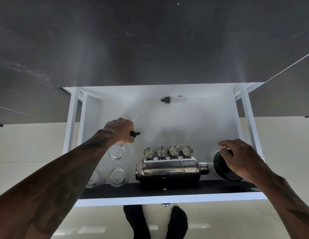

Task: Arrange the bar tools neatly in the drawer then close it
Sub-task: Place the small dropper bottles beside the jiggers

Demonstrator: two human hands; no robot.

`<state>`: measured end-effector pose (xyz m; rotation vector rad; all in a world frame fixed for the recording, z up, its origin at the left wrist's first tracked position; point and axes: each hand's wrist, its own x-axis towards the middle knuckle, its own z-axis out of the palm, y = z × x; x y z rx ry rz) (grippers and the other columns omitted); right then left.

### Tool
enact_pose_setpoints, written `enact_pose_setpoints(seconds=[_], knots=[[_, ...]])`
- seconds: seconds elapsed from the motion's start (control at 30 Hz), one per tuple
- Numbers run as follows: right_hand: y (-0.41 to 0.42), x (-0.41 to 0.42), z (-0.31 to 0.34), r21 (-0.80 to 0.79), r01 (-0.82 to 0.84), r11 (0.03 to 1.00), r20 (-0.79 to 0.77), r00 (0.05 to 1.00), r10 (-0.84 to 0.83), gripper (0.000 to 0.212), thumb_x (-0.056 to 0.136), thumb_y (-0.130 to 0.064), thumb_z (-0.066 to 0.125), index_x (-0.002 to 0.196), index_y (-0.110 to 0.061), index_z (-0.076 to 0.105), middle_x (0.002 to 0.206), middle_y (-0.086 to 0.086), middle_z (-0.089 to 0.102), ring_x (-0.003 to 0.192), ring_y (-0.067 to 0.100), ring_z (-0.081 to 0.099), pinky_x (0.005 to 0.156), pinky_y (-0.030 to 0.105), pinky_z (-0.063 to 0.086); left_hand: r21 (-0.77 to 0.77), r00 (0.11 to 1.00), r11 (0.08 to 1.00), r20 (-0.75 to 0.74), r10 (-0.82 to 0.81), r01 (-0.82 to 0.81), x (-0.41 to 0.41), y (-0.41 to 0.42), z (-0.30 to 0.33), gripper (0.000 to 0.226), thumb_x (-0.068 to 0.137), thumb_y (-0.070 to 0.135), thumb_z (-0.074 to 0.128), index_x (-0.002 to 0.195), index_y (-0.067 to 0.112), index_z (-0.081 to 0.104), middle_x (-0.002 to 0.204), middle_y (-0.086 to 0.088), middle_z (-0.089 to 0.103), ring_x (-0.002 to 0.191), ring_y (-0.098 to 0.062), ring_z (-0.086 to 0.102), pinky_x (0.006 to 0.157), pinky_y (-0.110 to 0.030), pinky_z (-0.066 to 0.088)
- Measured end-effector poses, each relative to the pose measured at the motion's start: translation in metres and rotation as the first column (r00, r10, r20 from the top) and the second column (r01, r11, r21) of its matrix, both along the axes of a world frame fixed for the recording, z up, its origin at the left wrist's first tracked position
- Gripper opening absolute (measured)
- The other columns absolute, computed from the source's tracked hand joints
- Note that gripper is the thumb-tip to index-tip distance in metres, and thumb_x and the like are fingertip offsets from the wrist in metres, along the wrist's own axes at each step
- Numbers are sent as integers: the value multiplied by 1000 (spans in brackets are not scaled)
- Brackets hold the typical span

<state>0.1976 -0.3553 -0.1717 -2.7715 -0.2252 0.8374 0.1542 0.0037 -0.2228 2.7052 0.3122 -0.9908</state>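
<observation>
white drawer open under grey worktop | cream tiled floor | left hand fingers closed on dropper bottle | right hand fingers curled over black-lidded jar at drawer's right edge

Dim, hazy glare over drawer; wide-angle edge distortion.

No sleeves are worn: both forearms are bare up to the edge of the view. Dark tattoo markings are seen along the left forearm, reaching close to the left hand. Fainter tattoo markings are seen on the right forearm, behind the right hand. Below the drawer, dark trousers and dark footwear are seen.
</observation>
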Motion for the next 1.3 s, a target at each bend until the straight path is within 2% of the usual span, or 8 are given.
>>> enact_pose_setpoints(seconds=[0.13, 0.3, 0.47, 0.8, 1.0, 1.1, 1.2, 1.3], knots=[[14, 12, -1, 49, -40, 998, 103, 994, 35, 31, 91, -23, 57, 120, -15, 65, 125, 13, 62, 116, 31, 57, 99, 44, 45, -275, 941, 945, 235, 244, -176, -5, -11, 7, 31, 71, 35, 74, 95, 23, 59, 93, 2, 69, 82, -20, 65, 68, -33, 54], [82, 53, -21, 109, -255, 961, 260, 940, 220, 38, 91, -23, 56, 128, -14, 56, 132, 13, 52, 121, 30, 49, 101, 43, 42, -519, 926, 839, 210, 313, -165, -13, -43, 11, 25, 74, 25, 74, 90, 31, 57, 90, 7, 69, 89, -12, 68, 72, -33, 59], [143, 75, -51, -48, -458, 888, 272, 849, 452, 53, 90, -14, 56, 140, -19, 41, 147, 12, 34, 128, 31, 40, 100, 44, 40, -551, 955, 822, 145, 260, -140, -21, -62, 3, 25, 79, 20, 70, 99, 28, 59, 100, 3, 70, 93, -15, 68, 80, -41, 60], [159, 75, -80, -103, -394, 913, 279, 870, 407, 72, 80, -3, 68, 141, -21, 33, 138, 14, 35, 111, 29, 49, 83, 37, 56, -503, 982, 861, 108, 157, -82, -33, -59, 2, 44, 85, 26, 64, 129, 21, 59, 130, -4, 65, 116, -15, 61, 98, -38, 53], [144, 79, -79, -77, -441, 894, 280, 851, 444, 28, 87, -11, 66, 114, -5, 58, 122, 14, 42, 89, 24, 55, 70, 32, 54, -530, 969, 833, 85, 234, -155, -40, -60, 2, 58, 83, 26, 66, 139, 26, 50, 140, 1, 56, 123, -11, 55, 100, -38, 50], [136, 69, -67, 180, -394, 901, 269, 901, 340, 26, 89, -17, 64, 113, -8, 61, 114, 11, 51, 77, 21, 55, 65, 31, 49, -544, 951, 809, 63, 303, -222, -44, -64, 1, 60, 81, 25, 69, 138, 30, 50, 141, 0, 56, 126, -11, 53, 97, -39, 51], [127, 43, -52, 397, -347, 849, 174, 937, 302, 22, 90, -20, 63, 111, -16, 62, 106, 5, 60, 82, 18, 63, 68, 27, 52, -558, 928, 786, 70, 365, -267, -49, -69, 0, 59, 81, 23, 68, 136, 33, 50, 138, -1, 58, 115, -4, 59, 90, -30, 54], [118, 14, -46, 417, -374, 828, 83, 923, 375, 26, 90, -17, 63, 116, -15, 61, 110, 3, 61, 90, 16, 64, 74, 19, 50, -588, 905, 751, 72, 419, -300, -51, -74, -3, 59, 82, 17, 66, 137, 31, 49, 133, -5, 60, 69, 18, 63, 59, -2, 47]])
